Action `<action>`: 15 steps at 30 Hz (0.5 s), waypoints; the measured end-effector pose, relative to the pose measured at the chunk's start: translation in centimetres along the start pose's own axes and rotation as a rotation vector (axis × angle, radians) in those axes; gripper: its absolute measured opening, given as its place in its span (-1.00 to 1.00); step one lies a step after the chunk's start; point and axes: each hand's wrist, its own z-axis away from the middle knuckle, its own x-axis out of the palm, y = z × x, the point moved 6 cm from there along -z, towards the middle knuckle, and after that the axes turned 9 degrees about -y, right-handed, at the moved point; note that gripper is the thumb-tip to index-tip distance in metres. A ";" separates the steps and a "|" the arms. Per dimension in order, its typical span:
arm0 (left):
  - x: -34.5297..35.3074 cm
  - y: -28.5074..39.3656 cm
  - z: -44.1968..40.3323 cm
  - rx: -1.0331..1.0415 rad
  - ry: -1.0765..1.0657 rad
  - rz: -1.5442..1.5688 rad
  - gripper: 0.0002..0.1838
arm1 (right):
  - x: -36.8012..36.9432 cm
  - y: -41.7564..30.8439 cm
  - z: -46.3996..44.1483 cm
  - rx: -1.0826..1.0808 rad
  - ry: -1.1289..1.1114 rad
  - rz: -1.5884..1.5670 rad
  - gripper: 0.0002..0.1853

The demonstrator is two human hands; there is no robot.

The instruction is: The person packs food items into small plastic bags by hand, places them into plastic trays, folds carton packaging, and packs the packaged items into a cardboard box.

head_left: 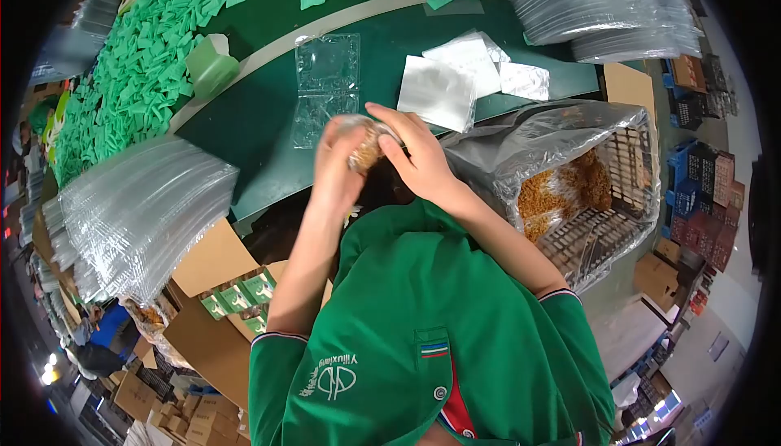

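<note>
Between my hands is a golden-brown piece of food (pixel 365 153) with a shiny wrapping partly around it; motion blurs it and its exact kind is unclear. My left hand (pixel 332 161) is closed around its left side, its fingers smeared by motion. From the right, my right hand (pixel 421 157) grips it, thumb against the piece and index finger stretched above. Just beyond my hands lies an open clear plastic clamshell box (pixel 327 68). Square silvery foil sheets (pixel 438 92) lie to the right of it on the green table (pixel 268 133).
A crate lined with grey plastic (pixel 496 149) at right holds golden-brown food pieces (pixel 569 190). Stacked clear plastic trays (pixel 150 210) stand left, more (pixel 602 7) at back right. Many green packets (pixel 146 64) cover the far left. An open carton (pixel 213 263) sits at lower left.
</note>
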 end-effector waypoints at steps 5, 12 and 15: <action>-2.5 5.4 -4.2 0.180 0.153 -1.013 -0.74 | 0.9 4.0 1.8 0.276 -0.073 0.039 -0.64; -5.2 0.7 -7.3 0.463 -0.027 -2.054 -0.71 | 2.1 7.2 3.6 0.439 -0.177 0.066 -0.73; -5.9 -0.1 -6.5 0.561 0.017 -2.044 -0.77 | 1.9 7.6 4.0 0.431 -0.158 0.093 -0.76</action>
